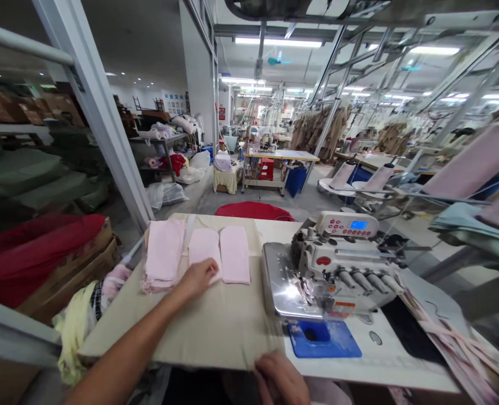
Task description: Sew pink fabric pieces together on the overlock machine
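Your left hand [198,277] is pinching, fingertips together, the lower edge of the middle pink piece [204,244], which is lying on the table [207,332] between the pink stack [165,250] and the right-hand pink piece [235,256]. For clean handling, you should be lifting with a light grip, letting the soft fabric hang without creasing, and holding your wrist clear of the stack. Your right hand [282,378] is hovering around the near edge; whether it is gripping anything, I cannot tell.

Plain pale-pink fabric pieces [235,256], beige-and-white surface [209,332], white sewing machine [350,256] with red badge [323,261], blue plate [342,340]
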A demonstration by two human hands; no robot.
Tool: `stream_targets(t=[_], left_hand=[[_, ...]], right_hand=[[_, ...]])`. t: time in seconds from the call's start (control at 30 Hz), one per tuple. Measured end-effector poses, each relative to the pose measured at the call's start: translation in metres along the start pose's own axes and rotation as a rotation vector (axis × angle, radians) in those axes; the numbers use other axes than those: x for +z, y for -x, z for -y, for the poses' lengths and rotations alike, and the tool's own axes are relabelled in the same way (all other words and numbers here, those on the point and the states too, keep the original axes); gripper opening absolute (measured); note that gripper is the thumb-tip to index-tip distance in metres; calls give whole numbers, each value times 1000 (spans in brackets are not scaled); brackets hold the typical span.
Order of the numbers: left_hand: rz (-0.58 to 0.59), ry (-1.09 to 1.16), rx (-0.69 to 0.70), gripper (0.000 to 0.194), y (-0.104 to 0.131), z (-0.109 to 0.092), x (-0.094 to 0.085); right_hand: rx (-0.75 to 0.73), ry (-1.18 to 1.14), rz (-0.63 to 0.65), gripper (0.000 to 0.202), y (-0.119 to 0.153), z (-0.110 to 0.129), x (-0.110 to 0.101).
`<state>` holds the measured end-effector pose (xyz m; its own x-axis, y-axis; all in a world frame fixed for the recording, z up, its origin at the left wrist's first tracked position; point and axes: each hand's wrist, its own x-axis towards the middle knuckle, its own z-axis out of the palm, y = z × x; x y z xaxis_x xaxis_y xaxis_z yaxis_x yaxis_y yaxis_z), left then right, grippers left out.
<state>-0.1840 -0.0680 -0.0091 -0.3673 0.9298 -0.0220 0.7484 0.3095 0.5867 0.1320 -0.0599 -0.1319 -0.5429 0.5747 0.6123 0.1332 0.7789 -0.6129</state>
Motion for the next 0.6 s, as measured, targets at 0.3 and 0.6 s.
stream_targets(t=[0.3,0.6], left_hand=[[206,431,357,19,113,-17,-54],[-458,-65,242,32,114,71,-37]], right_hand=[[-39,-118,617,10,-97,49,35],[-61,340,380,25,-167,38,39]])
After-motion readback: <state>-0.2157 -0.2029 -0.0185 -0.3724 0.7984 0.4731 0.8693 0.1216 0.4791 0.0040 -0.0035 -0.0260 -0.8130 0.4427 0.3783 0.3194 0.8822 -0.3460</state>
